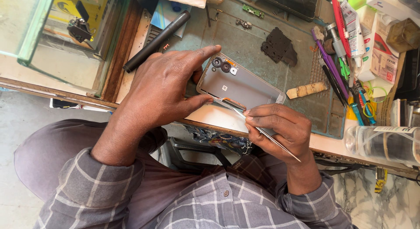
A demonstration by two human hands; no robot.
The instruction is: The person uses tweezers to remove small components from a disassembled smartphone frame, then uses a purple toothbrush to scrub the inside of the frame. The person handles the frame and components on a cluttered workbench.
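Centrally, left hand (164, 86) grips grey phone shell (243, 86); right hand (278, 128) fingers pinch tweezers (262, 132) at orange flex — slip could tear it.

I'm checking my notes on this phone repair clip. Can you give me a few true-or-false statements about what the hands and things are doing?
1. The left hand grips the grey phone back shell with camera lenses. True.
2. The right hand holds a purple toothbrush. False: it holds thin metal tweezers; the purple brush lies on the mat.
3. The tweezers' tip touches the shell's lower edge. True.
4. The black cylindrical tube stands upright. False: it lies flat.
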